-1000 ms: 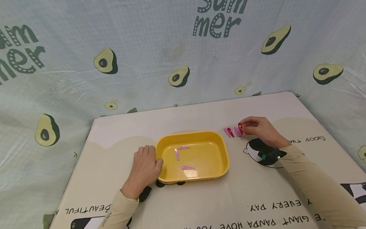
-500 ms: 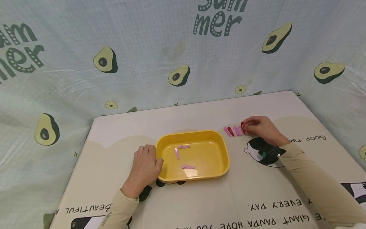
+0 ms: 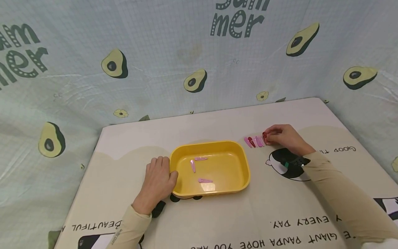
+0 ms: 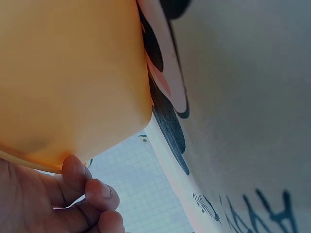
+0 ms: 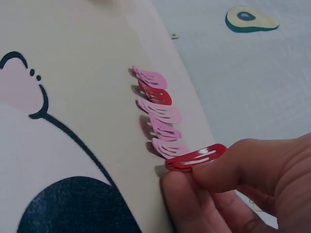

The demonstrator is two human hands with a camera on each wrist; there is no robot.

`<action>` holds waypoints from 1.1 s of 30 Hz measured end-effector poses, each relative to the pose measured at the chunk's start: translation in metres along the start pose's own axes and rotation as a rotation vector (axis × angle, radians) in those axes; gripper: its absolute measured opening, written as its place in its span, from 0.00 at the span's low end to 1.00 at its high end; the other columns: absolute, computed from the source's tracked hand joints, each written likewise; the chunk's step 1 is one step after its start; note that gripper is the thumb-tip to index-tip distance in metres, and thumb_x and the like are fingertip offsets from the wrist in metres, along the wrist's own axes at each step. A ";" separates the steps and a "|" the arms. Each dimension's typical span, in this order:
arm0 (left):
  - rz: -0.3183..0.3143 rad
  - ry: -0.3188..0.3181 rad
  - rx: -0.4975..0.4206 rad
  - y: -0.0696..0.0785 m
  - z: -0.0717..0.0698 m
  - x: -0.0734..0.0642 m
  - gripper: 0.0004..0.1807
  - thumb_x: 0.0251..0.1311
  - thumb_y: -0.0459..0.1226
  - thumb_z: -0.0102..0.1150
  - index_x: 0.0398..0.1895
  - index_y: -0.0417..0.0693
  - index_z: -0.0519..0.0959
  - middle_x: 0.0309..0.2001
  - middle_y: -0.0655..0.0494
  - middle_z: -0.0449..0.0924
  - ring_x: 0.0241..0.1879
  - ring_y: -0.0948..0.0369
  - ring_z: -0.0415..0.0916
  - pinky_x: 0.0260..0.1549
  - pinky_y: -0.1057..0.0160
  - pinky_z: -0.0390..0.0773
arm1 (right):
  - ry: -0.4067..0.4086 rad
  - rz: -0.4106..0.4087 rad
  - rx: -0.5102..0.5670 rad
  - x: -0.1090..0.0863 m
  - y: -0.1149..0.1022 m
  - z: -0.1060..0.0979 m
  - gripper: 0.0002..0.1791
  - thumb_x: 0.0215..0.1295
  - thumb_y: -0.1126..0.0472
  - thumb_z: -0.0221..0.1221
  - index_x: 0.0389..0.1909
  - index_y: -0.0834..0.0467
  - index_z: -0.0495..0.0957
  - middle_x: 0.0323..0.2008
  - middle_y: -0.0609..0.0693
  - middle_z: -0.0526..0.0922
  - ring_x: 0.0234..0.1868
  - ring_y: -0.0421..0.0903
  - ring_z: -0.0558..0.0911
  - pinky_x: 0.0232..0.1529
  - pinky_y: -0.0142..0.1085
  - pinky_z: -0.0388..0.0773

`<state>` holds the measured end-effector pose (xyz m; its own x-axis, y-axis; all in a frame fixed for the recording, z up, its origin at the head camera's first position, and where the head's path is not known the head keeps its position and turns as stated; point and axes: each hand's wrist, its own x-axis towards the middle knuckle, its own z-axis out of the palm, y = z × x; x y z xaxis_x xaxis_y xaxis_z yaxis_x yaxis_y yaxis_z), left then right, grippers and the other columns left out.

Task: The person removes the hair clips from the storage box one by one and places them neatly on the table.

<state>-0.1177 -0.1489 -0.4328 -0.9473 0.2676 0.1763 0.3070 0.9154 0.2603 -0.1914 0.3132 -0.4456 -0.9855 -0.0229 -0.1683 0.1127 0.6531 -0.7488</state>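
Note:
My right hand (image 3: 286,137) pinches a red hair clip (image 5: 197,158) between thumb and fingers. The clip is at the near end of a row of several hair clips on the table, mostly pink ones (image 5: 163,112) with one red clip (image 5: 156,93) among them. My left hand (image 3: 159,178) grips the left rim of a yellow tray (image 3: 245,166), its fingers curled over the edge. In the left wrist view the fingertips (image 4: 75,170) press the tray's outer wall. Three pink hair clips (image 3: 205,180) lie apart from each other inside the tray.
The table (image 3: 217,221) has a printed cloth with panda drawings and lettering. Behind it hangs a sheet (image 3: 155,69) with avocado prints, meeting the table's back edge. The tray stands between my left hand and the row of clips.
My right hand has shifted slightly right with the red clip and set it lower, beside the end of the row. The left hand and tray have stayed in place.

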 end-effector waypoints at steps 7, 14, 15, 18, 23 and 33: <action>0.000 0.005 0.000 0.000 0.000 0.000 0.08 0.61 0.36 0.52 0.34 0.38 0.70 0.29 0.49 0.64 0.33 0.52 0.57 0.37 0.58 0.56 | -0.047 0.044 -0.034 0.002 -0.009 -0.004 0.19 0.69 0.59 0.61 0.55 0.65 0.79 0.46 0.62 0.87 0.40 0.47 0.81 0.40 0.26 0.78; 0.006 0.013 0.001 -0.001 0.001 0.000 0.08 0.60 0.36 0.52 0.34 0.38 0.70 0.28 0.49 0.64 0.33 0.52 0.57 0.37 0.58 0.55 | -0.080 0.100 -0.039 0.004 -0.014 -0.006 0.21 0.70 0.58 0.60 0.57 0.67 0.78 0.53 0.67 0.83 0.44 0.50 0.81 0.42 0.27 0.78; 0.006 0.014 0.001 -0.001 0.001 0.000 0.08 0.60 0.36 0.52 0.33 0.38 0.70 0.28 0.49 0.63 0.33 0.52 0.57 0.37 0.59 0.55 | -0.084 0.107 -0.039 0.004 -0.015 -0.006 0.20 0.70 0.58 0.60 0.57 0.67 0.78 0.53 0.67 0.83 0.44 0.50 0.81 0.42 0.26 0.79; 0.007 0.018 0.001 -0.001 0.001 0.000 0.08 0.60 0.36 0.52 0.33 0.39 0.70 0.28 0.49 0.63 0.33 0.52 0.57 0.37 0.59 0.55 | -0.097 0.123 -0.026 0.005 -0.016 -0.006 0.20 0.70 0.59 0.60 0.57 0.68 0.79 0.55 0.68 0.82 0.42 0.49 0.81 0.41 0.25 0.80; 0.010 0.020 0.004 0.000 0.001 -0.001 0.07 0.60 0.36 0.52 0.32 0.39 0.69 0.28 0.50 0.62 0.32 0.53 0.57 0.36 0.59 0.54 | -0.102 0.139 -0.022 0.006 -0.017 -0.007 0.20 0.70 0.59 0.61 0.57 0.69 0.79 0.54 0.68 0.82 0.41 0.49 0.81 0.40 0.25 0.80; 0.005 0.011 0.001 0.001 -0.001 -0.001 0.08 0.61 0.36 0.52 0.33 0.39 0.70 0.28 0.50 0.62 0.32 0.53 0.57 0.36 0.59 0.55 | -0.094 0.150 -0.027 0.003 -0.016 -0.010 0.22 0.70 0.57 0.61 0.57 0.68 0.79 0.52 0.66 0.83 0.43 0.49 0.81 0.42 0.27 0.80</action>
<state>-0.1164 -0.1482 -0.4319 -0.9447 0.2688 0.1878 0.3115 0.9145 0.2581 -0.1977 0.3101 -0.4276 -0.9416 0.0066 -0.3365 0.2526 0.6747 -0.6935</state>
